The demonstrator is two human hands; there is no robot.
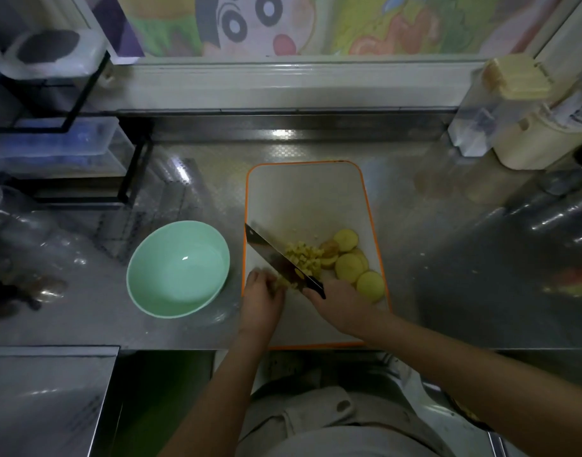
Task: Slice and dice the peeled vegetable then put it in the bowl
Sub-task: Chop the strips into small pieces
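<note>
Head view: my right grip (pixel 335 300) is closed round the knife (pixel 276 258) handle, blade angled over the board (pixel 302 192). My left grip (pixel 261 295) curls onto pieces (pixel 282 281) at the blade. Dice (pixel 302 255) and slices (pixel 349 268) lie on the board, right of the bowl (pixel 179 268).

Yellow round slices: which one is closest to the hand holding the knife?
The bottom, rightmost slice, just beside the right hand; the others lie farther up.
</note>
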